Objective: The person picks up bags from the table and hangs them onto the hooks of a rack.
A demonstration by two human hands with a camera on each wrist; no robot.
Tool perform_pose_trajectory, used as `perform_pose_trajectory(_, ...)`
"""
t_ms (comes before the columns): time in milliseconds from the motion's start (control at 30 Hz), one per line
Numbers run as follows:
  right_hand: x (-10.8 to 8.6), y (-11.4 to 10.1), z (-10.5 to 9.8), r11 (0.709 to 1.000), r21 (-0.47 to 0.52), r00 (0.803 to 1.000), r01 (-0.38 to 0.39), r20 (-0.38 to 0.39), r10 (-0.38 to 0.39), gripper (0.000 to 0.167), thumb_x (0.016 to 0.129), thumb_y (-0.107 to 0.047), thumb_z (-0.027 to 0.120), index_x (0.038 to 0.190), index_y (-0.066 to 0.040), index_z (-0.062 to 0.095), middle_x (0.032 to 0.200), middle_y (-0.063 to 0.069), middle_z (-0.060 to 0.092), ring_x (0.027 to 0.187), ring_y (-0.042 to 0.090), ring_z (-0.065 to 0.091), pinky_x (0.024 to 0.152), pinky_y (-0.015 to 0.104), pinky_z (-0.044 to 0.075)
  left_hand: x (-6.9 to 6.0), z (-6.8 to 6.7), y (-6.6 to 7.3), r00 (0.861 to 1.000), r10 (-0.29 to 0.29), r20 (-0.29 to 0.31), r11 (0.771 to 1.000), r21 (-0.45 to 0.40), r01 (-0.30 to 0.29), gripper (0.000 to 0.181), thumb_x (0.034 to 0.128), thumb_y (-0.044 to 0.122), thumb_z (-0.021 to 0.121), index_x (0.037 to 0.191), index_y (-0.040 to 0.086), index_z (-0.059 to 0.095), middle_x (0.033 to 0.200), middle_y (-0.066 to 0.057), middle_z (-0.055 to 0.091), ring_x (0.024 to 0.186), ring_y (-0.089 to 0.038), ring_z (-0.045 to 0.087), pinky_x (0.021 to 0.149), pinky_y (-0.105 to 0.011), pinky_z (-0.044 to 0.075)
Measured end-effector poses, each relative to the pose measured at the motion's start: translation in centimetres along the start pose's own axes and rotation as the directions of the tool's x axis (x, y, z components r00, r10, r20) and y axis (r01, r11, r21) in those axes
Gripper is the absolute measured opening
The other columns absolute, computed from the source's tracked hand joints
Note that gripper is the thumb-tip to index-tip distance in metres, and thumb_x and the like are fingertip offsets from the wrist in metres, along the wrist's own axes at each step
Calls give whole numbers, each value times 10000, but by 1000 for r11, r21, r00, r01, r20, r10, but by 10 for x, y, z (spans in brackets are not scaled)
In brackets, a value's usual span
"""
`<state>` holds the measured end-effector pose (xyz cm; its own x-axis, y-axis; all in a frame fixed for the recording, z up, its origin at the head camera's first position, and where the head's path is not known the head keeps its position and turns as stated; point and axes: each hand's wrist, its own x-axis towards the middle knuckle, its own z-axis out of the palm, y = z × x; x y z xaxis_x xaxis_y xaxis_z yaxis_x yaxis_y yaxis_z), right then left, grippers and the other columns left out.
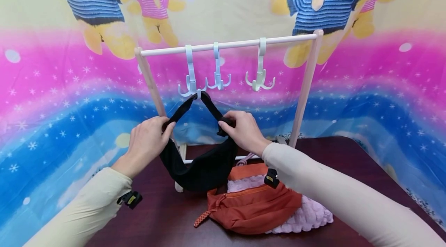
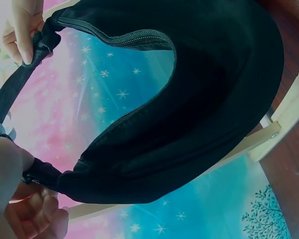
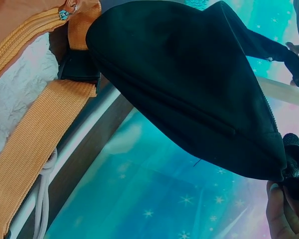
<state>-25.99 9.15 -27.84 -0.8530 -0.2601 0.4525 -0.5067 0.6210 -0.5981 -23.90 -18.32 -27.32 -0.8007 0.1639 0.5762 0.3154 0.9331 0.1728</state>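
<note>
A black bag hangs by its strap from the leftmost light-blue hook on the rack's rail. The left hand pinches the strap on its left side, just above the bag's body. On the other side, the right hand grips the strap near its buckle. In the left wrist view the bag shows its zipper, with the left hand low at the left and the right hand above. The right wrist view shows the bag's side and the right hand's fingers below the strap.
Two more hooks hang along the white rail of the wooden rack. An orange-red bag and a pink puffy bag lie on the dark table, in front of a patterned cloth backdrop.
</note>
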Motion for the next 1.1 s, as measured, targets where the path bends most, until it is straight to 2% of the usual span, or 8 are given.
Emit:
perform_pose_trajectory(100, -1, 1, 0, 1000, 4, 1000, 4, 6, -4, 183, 990, -267, 668, 1097, -140, 745, 945, 18, 765, 813, 128, 704, 765, 355, 578, 0, 1, -1, 1000, -3, 20, 1000, 4, 3, 327, 1021, 332, 596, 1106, 53, 745, 907, -128, 713, 673, -242, 604, 486, -312, 391)
perform_pose_trajectory(267, -1, 1, 1, 1000, 8, 1000, 9, 17, -9, 185, 990, -270, 669, 1096, -140, 746, 935, 12, 769, 806, 119, 708, 761, 353, 575, 0, 1, -2, 999, 5, 53, 1000, 9, -5, 339, 1021, 345, 590, 1034, 52, 760, 851, -105, 655, 634, -211, 536, 488, -301, 368)
perform_pose_trajectory(433, -1, 2, 2, 1000, 7, 1000, 2, 31, -2, 173, 988, -265, 672, 1086, -142, 745, 922, 4, 770, 808, 115, 711, 775, 364, 563, 0, 1, -3, 998, 9, 59, 1000, 9, -9, 333, 1017, 348, 596, 974, 65, 766, 876, -103, 648, 654, -212, 526, 494, -299, 362)
perform_pose_trajectory(1100, -4, 7, 3, 1000, 5, 999, -14, 51, 14, 196, 988, -278, 671, 1109, -143, 746, 957, 8, 767, 834, 123, 706, 777, 361, 562, -3, 4, -11, 998, -8, 67, 1000, 9, 7, 312, 1021, 311, 602, 1085, 47, 757, 971, -122, 649, 709, -228, 538, 521, -311, 378)
